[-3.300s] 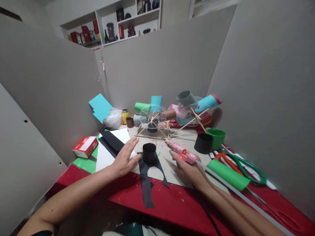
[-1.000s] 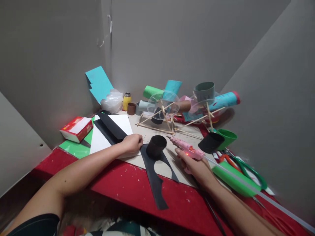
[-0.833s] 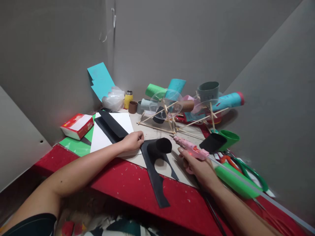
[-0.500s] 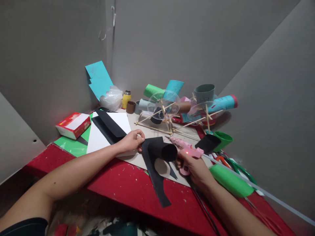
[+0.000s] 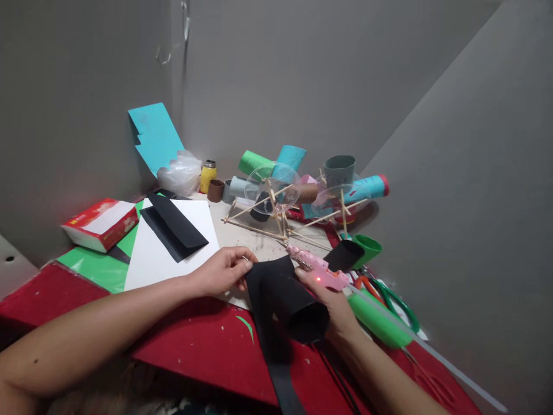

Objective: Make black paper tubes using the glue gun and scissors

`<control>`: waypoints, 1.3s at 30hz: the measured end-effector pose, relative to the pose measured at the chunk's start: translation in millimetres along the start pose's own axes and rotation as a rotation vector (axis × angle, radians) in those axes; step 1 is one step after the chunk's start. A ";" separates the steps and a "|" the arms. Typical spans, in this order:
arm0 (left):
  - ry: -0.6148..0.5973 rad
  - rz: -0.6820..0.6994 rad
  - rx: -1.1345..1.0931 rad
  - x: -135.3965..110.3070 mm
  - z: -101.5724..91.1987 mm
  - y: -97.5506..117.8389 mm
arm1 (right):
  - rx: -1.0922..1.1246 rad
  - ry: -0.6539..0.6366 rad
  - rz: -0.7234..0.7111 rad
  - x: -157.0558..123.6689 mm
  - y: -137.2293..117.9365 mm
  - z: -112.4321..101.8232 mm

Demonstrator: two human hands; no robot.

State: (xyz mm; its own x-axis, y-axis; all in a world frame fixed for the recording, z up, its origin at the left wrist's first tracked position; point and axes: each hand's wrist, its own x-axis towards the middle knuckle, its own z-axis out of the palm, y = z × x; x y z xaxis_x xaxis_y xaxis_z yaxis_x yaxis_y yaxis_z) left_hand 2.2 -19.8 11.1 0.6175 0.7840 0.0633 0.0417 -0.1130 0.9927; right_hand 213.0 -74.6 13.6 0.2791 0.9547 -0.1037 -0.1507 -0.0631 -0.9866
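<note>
- Two bare hands on record, both found occupied about a pink glue gun (image 5: 317, 270), adopted as landmark for all places.
- Found left hand (image 5: 228, 270) left of the glue gun, thumb and fingers pinching the far left corner of a cut black sheet (image 5: 270, 351).
- Located black paper tube (image 5: 287, 297) just left of and nearer than the glue gun, tilted over the cut black sheet, mouth facing near and right. Could not tell whether joined to it.
- Found right hand (image 5: 337, 308) wrapped around the glue gun; could not see the lower grip behind the black paper tube.
- Noted red light lit on the glue gun, nozzle pointing far left, pale glue stick (image 5: 432, 351) running out near and right.
- Recorded beyond the glue gun a wooden stick frame (image 5: 272, 197) with clear discs and coloured paper tubes.
- Recorded well left of the glue gun a white sheet (image 5: 173, 271) under folded black paper (image 5: 175, 227); farther left, a red-and-white box (image 5: 103, 225).
- Listed right of the glue gun a green roll (image 5: 380, 323) and green-handled scissors (image 5: 406, 308).
</note>
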 end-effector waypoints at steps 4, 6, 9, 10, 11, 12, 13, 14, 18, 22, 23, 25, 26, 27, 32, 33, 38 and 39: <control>-0.010 -0.004 -0.025 -3.8 2.4 5.3 | 0.052 0.020 0.075 -2.2 -2.6 1.0; -0.022 -0.044 -0.068 -5.0 3.8 7.3 | 0.091 0.030 0.071 -3.0 -2.2 1.4; -0.073 -0.134 -0.153 -6.0 6.9 8.2 | 0.099 -0.044 0.067 -5.4 -2.6 1.3; -0.100 -0.164 -0.177 -6.1 8.1 7.7 | 0.071 -0.069 0.063 -6.2 -2.9 0.7; -0.131 -0.192 -0.201 -6.0 9.2 6.7 | 0.029 -0.080 0.057 -6.6 -2.8 -0.2; -0.159 -0.219 -0.229 -5.6 10.2 5.3 | -0.023 -0.079 0.058 -6.2 -2.2 -1.6; -0.179 -0.247 -0.261 -4.8 10.9 3.3 | -0.076 -0.066 0.062 -4.9 -1.0 -3.4; -0.186 -0.279 -0.294 -3.7 11.1 1.0 | -0.115 -0.048 0.074 -2.6 1.1 -5.4; -0.135 -0.407 -0.261 3.1 4.4 -7.7 | -0.023 -0.032 0.116 14.7 13.7 -14.4; 0.070 -0.230 0.213 6.4 -10.0 -3.9 | 0.164 0.018 0.145 30.1 18.2 -19.0; 0.146 -0.151 0.352 5.8 -12.5 0.0 | 0.172 0.038 0.150 31.7 17.1 -19.2; 0.253 -0.020 0.551 2.9 -14.0 11.4 | 0.175 0.051 0.141 32.5 13.8 -19.0; 0.285 0.025 0.598 1.0 -12.8 18.6 | 0.171 0.045 0.130 31.9 12.0 -18.7; 0.306 0.056 0.620 -1.0 -10.5 26.7 | 0.163 0.038 0.118 31.1 10.5 -18.5; 0.231 0.125 0.814 -1.2 8.8 75.7 | 0.087 -0.009 0.069 27.6 7.5 -18.2; 0.167 0.121 0.896 2.4 12.1 85.4 | 0.080 -0.008 0.071 27.2 7.1 -18.4; -0.234 -0.075 1.306 35.5 20.3 115.9 | 0.056 0.017 0.091 25.0 1.1 -19.6; -0.298 -0.107 1.366 43.1 21.7 117.4 | 0.054 0.016 0.092 24.6 -0.2 -19.8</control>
State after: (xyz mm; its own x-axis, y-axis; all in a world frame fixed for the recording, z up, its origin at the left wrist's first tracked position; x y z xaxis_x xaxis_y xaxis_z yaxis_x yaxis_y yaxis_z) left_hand 50.8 -12.5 128.2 0.6971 0.6885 -0.2002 0.7134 -0.6938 0.0982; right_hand 238.7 -56.9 8.7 0.2766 0.9407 -0.1964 -0.2275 -0.1345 -0.9644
